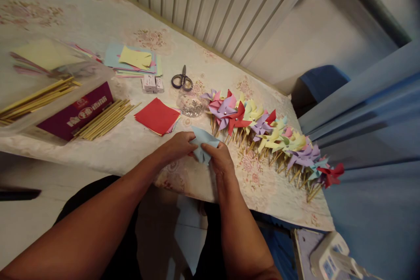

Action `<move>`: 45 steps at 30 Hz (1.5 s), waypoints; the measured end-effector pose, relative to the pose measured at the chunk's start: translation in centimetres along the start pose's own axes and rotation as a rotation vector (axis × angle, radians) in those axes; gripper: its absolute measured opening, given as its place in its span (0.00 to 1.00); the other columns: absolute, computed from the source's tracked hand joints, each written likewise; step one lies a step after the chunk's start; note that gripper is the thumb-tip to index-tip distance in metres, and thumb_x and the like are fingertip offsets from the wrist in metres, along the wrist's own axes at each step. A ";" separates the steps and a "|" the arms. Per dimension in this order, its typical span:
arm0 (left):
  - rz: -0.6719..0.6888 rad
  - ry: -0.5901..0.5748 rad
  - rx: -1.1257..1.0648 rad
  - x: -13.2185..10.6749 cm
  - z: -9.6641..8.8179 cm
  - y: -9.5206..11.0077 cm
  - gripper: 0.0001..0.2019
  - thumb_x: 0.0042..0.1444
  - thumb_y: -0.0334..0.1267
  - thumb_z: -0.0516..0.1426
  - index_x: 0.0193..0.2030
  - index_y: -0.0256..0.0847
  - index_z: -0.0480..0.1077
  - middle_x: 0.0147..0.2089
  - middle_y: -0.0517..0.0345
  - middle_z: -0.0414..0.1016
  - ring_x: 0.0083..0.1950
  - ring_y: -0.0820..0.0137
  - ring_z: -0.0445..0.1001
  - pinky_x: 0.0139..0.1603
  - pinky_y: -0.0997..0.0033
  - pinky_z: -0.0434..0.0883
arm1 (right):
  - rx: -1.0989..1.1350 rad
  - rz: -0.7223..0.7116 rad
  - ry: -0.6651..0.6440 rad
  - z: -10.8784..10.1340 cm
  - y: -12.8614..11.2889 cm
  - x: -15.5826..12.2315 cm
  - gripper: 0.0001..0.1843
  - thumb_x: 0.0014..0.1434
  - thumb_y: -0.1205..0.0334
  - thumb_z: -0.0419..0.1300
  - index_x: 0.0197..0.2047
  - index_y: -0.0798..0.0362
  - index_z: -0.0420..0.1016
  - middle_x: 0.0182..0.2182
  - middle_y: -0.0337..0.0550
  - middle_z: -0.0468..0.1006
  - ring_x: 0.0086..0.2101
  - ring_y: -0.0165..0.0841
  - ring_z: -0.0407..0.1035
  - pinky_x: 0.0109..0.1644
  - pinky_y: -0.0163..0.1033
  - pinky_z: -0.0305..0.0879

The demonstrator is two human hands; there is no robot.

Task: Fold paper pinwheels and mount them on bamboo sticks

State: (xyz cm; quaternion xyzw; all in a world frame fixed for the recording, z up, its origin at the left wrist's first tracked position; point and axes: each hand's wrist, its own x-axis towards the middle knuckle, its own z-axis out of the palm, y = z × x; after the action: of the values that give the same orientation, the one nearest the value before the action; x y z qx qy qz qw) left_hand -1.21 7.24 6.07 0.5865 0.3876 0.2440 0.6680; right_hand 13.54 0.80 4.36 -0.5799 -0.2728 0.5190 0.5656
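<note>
My left hand point(177, 145) and my right hand point(221, 159) meet at the near edge of the table, both pinched on a light blue paper square point(204, 141) that is partly folded. The left fingers grip its left side, the right fingers its lower right corner. Just beyond the hands lies a stack of red paper squares point(157, 116). A row of finished paper pinwheels point(262, 129) on wooden sticks runs from the middle of the table toward the right edge.
Scissors point(182, 79), a small dish of shiny pins point(192, 106) and a small white box point(152, 83) lie mid-table. Wooden sticks point(101, 120) sit beside a purple box point(77, 111). Coloured paper sheets point(134, 59) lie further back. A radiator point(210, 4) stands behind.
</note>
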 end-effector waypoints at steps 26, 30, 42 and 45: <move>-0.059 0.006 -0.754 -0.4 3.5 -1.4 0.13 0.40 0.40 0.70 0.31 0.34 0.77 0.29 0.57 0.76 0.33 0.72 0.72 0.39 0.72 0.69 | 0.236 -0.196 0.308 2.2 -0.4 -0.3 0.16 0.43 0.61 0.67 0.37 0.56 0.75 0.27 0.35 0.77 0.26 0.28 0.68 0.33 0.35 0.68; -0.019 0.023 -0.783 -0.3 4.3 -1.4 0.12 0.42 0.41 0.69 0.26 0.35 0.76 0.26 0.58 0.74 0.28 0.73 0.69 0.34 0.73 0.66 | 0.211 -0.187 0.285 2.7 -0.4 -0.8 0.12 0.45 0.60 0.66 0.34 0.55 0.74 0.25 0.34 0.75 0.25 0.28 0.67 0.32 0.35 0.67; -0.029 0.126 -0.769 0.2 4.6 -1.5 0.06 0.45 0.38 0.65 0.24 0.39 0.74 0.24 0.61 0.72 0.26 0.72 0.68 0.32 0.72 0.65 | 0.256 -0.206 0.238 3.0 0.1 -0.6 0.12 0.45 0.62 0.66 0.35 0.55 0.74 0.27 0.35 0.77 0.26 0.28 0.68 0.35 0.35 0.69; -0.004 0.126 -0.766 0.2 4.3 -1.2 0.05 0.46 0.37 0.64 0.24 0.40 0.74 0.24 0.60 0.73 0.27 0.71 0.68 0.33 0.71 0.66 | 0.236 -0.201 0.246 2.6 0.4 -0.5 0.16 0.45 0.59 0.68 0.37 0.55 0.74 0.30 0.37 0.78 0.28 0.29 0.69 0.36 0.36 0.69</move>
State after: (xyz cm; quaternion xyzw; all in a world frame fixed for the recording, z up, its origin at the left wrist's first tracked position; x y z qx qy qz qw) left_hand 2.25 4.61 4.89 0.2775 0.3097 0.4056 0.8140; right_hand 10.91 1.25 4.61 -0.5387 -0.1954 0.4136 0.7075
